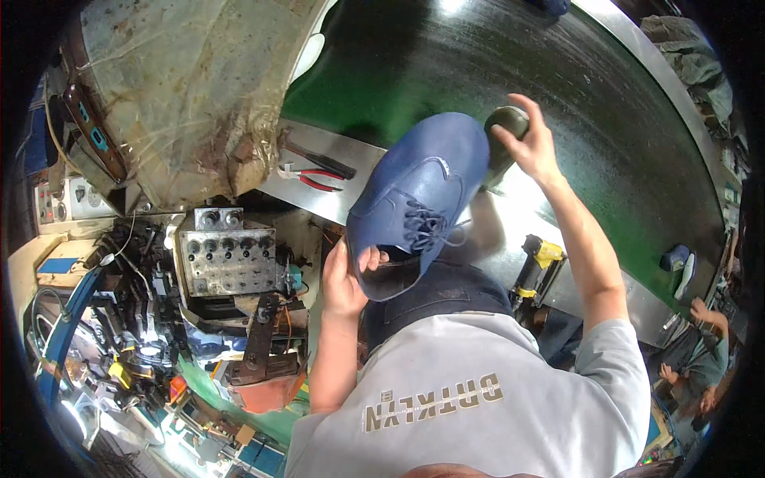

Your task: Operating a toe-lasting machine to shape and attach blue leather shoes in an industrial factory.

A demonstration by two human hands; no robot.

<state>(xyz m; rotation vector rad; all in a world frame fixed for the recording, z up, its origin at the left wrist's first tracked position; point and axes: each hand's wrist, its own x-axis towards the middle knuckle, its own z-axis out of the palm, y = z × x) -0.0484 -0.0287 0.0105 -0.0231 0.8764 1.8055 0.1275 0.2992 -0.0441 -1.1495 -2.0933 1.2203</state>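
A navy blue lace-up shoe (422, 171) is held up in front of me, toe pointing away and laces tied. My left hand (344, 279) grips it at the heel, some fingertips reaching into the shoe's opening. To the right of the toe, a dark olive, rounded piece (508, 123) looks like a shoe last; the shoe partly hides it. Around its upper end are the thumb and fingers of my right hand (530, 143), thumb on the near side.
Beyond lies a green conveyor belt (621, 151) with a metal edge. Red-handled pliers (319, 179) lie left of the shoe, and a yellow-and-black tool (542, 267) sits at right. A control box (231, 259) stands at left. Another blue shoe (676, 261) and another person (701, 358) are at far right.
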